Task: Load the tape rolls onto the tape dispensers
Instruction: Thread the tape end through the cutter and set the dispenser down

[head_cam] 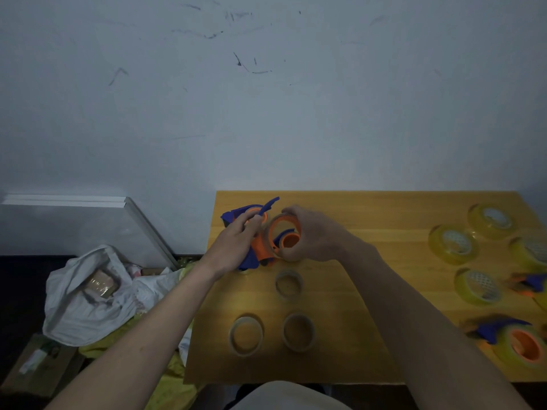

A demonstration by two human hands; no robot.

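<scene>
Steadying the orange and blue tape dispenser (260, 250) near the tabletop's (370, 220) far left corner, my left hand (236, 241) is gripping its handle while my right hand (310, 232) is curling around a tape roll (273, 229), seating it over the hub.

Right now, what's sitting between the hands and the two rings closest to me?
One more empty tape ring lies there on the table, below the right hand and the dispenser, in the head view.
</scene>
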